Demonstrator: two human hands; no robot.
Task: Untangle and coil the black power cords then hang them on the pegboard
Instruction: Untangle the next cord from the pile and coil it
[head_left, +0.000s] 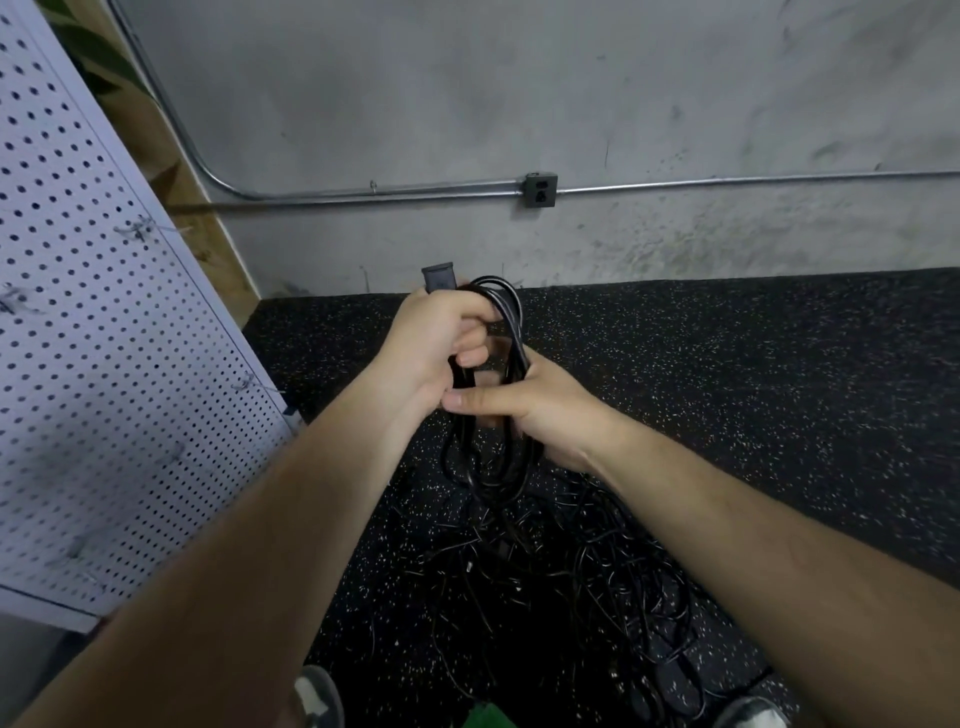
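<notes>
So the coiled black power cord (511, 317) is up in the air over the floor (753, 395), both hands on it. Left hand (441, 343) fingers curl round the top loops by the plug (440, 278), and right hand (540, 410) wraps the middle. The tangled cords (582, 587) lie in a heap right underneath, and the pegboard (104, 338) stands at the left edge of the floor.
</notes>
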